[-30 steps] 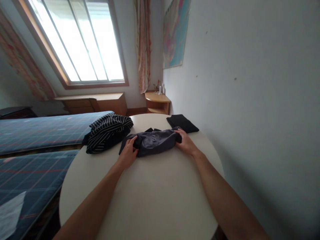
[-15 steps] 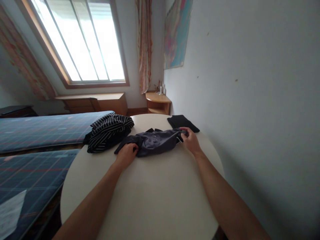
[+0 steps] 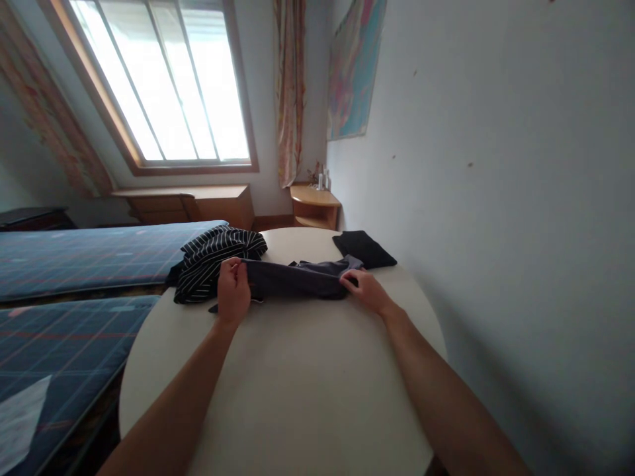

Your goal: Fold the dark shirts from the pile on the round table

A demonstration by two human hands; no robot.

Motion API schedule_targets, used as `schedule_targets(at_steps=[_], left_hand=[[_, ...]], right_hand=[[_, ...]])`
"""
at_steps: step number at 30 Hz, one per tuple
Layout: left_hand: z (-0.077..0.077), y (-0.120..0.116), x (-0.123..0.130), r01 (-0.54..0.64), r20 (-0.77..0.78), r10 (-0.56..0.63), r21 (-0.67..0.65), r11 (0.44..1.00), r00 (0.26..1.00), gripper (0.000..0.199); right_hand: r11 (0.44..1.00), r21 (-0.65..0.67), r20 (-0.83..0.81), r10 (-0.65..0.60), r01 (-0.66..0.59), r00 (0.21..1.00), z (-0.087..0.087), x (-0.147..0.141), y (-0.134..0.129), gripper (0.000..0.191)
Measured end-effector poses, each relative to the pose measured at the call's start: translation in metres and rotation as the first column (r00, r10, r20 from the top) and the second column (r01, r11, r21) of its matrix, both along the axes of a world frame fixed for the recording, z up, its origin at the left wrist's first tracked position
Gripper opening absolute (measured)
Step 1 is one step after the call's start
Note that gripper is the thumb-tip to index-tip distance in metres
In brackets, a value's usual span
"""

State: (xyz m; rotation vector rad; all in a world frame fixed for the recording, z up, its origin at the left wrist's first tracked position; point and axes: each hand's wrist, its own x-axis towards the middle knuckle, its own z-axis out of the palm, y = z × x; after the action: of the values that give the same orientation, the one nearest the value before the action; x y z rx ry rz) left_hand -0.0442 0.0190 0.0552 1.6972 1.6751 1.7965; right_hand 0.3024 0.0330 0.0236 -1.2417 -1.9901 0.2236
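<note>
A dark grey collared shirt (image 3: 297,281) is stretched between my two hands above the round white table (image 3: 307,383). My left hand (image 3: 234,291) is closed, pinching the shirt's left end with the thumb and fingers on top. At the opposite end, my right hand (image 3: 364,289) pinches the near edge of the cloth. The raised cloth hides most of the shirt's front; a bit of it shows behind. Just left of my left hand lies a crumpled black garment with white stripes (image 3: 213,258). A folded black cloth (image 3: 366,248) rests beyond my right hand.
Beds with blue plaid mattresses (image 3: 89,261) stand left of the table, a white paper (image 3: 24,416) on the nearer one. A white wall (image 3: 496,231) runs along the right. A wooden desk (image 3: 218,192) and a corner shelf (image 3: 315,194) stand at the back.
My left hand has risen from the table, lifting the shirt's near edge, which now covers the buttons. My right hand has shifted slightly left and nearer, onto that edge.
</note>
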Motion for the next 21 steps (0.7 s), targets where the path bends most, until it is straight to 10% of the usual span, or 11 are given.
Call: schedule_targets(at_steps=[6,13,21], left_hand=[[0.015,-0.001,-0.02,-0.19,0.089,0.18,0.127,0.974,0.98,0.022],[-0.026,0.011,-0.006,0.216,-0.241,-0.28,-0.259,0.941,0.929,0.052],[-0.032,0.016,-0.013,0.156,-0.41,-0.224,-0.193,0.969,0.884,0.033]], right_hand=[[0.937,0.227,-0.304,-0.191,0.266,0.933,0.011,0.005,-0.002,0.028],[0.998,0.034,0.035,-0.059,0.058,0.998,-0.012,-0.007,0.0,0.032],[0.967,0.058,0.177,0.234,-0.247,0.956,0.005,-0.036,-0.019,0.037]])
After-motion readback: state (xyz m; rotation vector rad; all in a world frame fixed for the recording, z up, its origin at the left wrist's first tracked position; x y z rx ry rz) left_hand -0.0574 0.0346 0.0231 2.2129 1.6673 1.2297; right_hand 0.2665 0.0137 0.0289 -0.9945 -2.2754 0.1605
